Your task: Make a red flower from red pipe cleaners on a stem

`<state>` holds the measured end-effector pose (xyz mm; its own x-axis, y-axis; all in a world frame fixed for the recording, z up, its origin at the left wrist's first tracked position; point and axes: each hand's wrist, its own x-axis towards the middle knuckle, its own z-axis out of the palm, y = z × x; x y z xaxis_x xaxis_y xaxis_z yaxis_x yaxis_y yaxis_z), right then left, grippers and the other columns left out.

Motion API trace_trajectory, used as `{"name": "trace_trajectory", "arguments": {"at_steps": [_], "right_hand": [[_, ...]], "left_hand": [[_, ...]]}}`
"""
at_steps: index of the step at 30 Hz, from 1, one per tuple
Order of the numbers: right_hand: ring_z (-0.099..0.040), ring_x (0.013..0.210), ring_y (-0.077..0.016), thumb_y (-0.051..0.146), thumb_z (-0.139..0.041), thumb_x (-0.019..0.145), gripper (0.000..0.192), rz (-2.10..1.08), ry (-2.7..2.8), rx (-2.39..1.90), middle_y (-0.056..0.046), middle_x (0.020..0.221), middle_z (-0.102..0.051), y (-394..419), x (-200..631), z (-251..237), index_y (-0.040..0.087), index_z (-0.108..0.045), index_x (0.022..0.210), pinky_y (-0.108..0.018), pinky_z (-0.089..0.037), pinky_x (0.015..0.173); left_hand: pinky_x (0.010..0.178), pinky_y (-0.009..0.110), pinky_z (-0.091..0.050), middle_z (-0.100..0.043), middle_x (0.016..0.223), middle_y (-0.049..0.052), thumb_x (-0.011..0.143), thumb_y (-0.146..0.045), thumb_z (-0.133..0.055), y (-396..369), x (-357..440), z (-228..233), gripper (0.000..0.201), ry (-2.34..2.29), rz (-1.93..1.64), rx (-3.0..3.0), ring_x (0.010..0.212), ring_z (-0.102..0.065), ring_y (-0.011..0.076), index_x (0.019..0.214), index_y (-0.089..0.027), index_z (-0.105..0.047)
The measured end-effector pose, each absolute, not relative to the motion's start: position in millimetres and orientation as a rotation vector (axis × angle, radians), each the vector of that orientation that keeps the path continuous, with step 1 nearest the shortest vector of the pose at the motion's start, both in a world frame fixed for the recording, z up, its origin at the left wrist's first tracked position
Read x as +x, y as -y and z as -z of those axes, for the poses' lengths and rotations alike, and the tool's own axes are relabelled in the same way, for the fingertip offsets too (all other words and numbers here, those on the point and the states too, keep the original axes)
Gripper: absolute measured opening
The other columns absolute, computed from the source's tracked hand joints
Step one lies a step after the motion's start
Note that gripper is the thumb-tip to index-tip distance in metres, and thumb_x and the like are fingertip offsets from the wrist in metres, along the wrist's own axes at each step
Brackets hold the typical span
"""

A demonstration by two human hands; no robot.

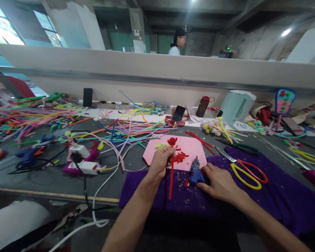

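On the bench (55, 178) lies a purple cloth (278, 196) with a pink sheet (189, 148) at its far edge. The left hand (160, 161) has its grip closed around a red flower stem (171, 175), held upright over the sheet. The right hand (220, 182) rests on the cloth, fingers touching a blue glue gun (195, 172), grip loose.

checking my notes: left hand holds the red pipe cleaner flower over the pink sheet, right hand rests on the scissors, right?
Not quite. In the head view the right hand rests on the blue glue gun; the scissors lie apart. The left hand does hold the red flower over the pink sheet.
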<state>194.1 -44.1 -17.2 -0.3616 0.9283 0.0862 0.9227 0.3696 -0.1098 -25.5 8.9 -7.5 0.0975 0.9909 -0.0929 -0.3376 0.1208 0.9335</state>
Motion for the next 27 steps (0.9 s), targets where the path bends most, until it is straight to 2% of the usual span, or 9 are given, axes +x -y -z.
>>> {"name": "trace_trajectory", "arguments": {"at_steps": [6, 10, 14, 18, 24, 27], "right_hand": [[-0.055, 0.066, -0.0175, 0.037, -0.053, 0.073, 0.02, -0.603, 2.156, -1.569, -0.002, 0.075, -0.06, 41.4, 208.5, 6.6, 0.019, -0.056, 0.081, -0.027, -0.038, 0.06], [-0.057, 0.074, -0.0203, 0.035, -0.052, 0.075, 0.023, -1.076, 1.735, -1.232, -0.004, 0.079, -0.062, 43.5, 213.8, 7.2, 0.018, -0.056, 0.091, -0.029, -0.042, 0.064], [-0.054, 0.057, -0.0179, 0.034, -0.048, 0.077, 0.025, -1.349, 1.441, -1.007, -0.006, 0.067, -0.06, 45.5, 203.6, 10.8, 0.016, -0.059, 0.091, -0.029, -0.042, 0.051], [-0.052, 0.052, -0.0179, 0.037, -0.052, 0.075, 0.028, -1.395, 1.38, -0.893, -0.006, 0.063, -0.059, 50.9, 188.3, 8.3, 0.017, -0.06, 0.092, -0.029, -0.04, 0.045], [-0.057, 0.059, -0.0196, 0.039, -0.051, 0.076, 0.031, -1.365, 1.366, -0.768, -0.01, 0.083, -0.061, 57.7, 169.3, 1.1, 0.017, -0.06, 0.096, -0.03, -0.044, 0.047], [-0.056, 0.057, -0.0185, 0.044, -0.048, 0.078, 0.036, -1.33, 1.399, -0.78, -0.01, 0.077, -0.061, 56.8, 163.4, -0.1, 0.015, -0.061, 0.095, -0.029, -0.044, 0.046]], "left_hand": [[0.032, 0.015, -0.021, -0.048, 0.05, -0.004, 0.062, -0.03, -0.067, -11.0, -27.8, 5.1, 0.023, -0.747, -1.158, 0.683, 0.037, -0.039, 0.0028, 0.06, -0.013, -0.052], [0.031, 0.015, -0.021, -0.047, 0.05, -0.004, 0.062, -0.027, -0.067, -9.3, -26.3, 1.8, 0.021, -0.679, -1.124, 0.618, 0.037, -0.038, 0.0025, 0.061, -0.013, -0.051], [0.031, 0.014, -0.021, -0.048, 0.052, -0.004, 0.064, -0.027, -0.066, -7.5, -25.4, 0.9, 0.021, -0.647, -1.124, 0.606, 0.038, -0.038, 0.0025, 0.065, -0.013, -0.051], [0.031, 0.015, -0.021, -0.048, 0.05, -0.004, 0.065, -0.026, -0.065, -7.0, -25.1, 2.6, 0.019, -0.636, -1.119, 0.618, 0.037, -0.037, 0.0028, 0.065, -0.013, -0.051], [0.032, 0.015, -0.022, -0.049, 0.051, -0.004, 0.066, -0.027, -0.065, -5.6, -24.9, 3.8, 0.02, -0.612, -1.122, 0.665, 0.038, -0.039, 0.0026, 0.065, -0.013, -0.052], [0.032, 0.014, -0.022, -0.05, 0.051, -0.004, 0.067, -0.029, -0.064, -4.8, -24.6, 3.9, 0.02, -0.642, -1.125, 0.699, 0.038, -0.039, 0.0023, 0.066, -0.012, -0.053]]}}
